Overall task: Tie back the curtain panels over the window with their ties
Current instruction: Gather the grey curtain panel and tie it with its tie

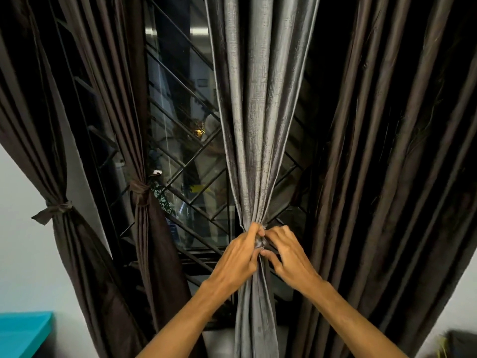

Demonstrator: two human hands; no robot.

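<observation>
Window [178,140] behind; left hand [238,257] grips grey curtain [258,112].

Four curtain panels: one grey panel [258,125] and three brown, the left panel [59,156], the inner panel [121,112] and the right panel [387,177]. Three ties: left tie [55,210], inner tie [140,193] and third tie [260,242] (mostly hidden by fingers). Two hands: left hand [237,259], right hand [291,259].

Barely any of the dark shiny fabric tie [260,243] shows, just a scrap between fingers at the pinched waist of the grey textured curtain panel [258,125]. The left hand [238,257] wraps that waist and covers the rest. The right hand [289,257] is blurred: pinching or only touching, can't tell. The panel's top runs off the upper edge. Low to its left, a teal flat surface [23,332] is cropped at the corner; low to its right, a dark boxy object [462,342] is cropped and unidentifiable.
</observation>
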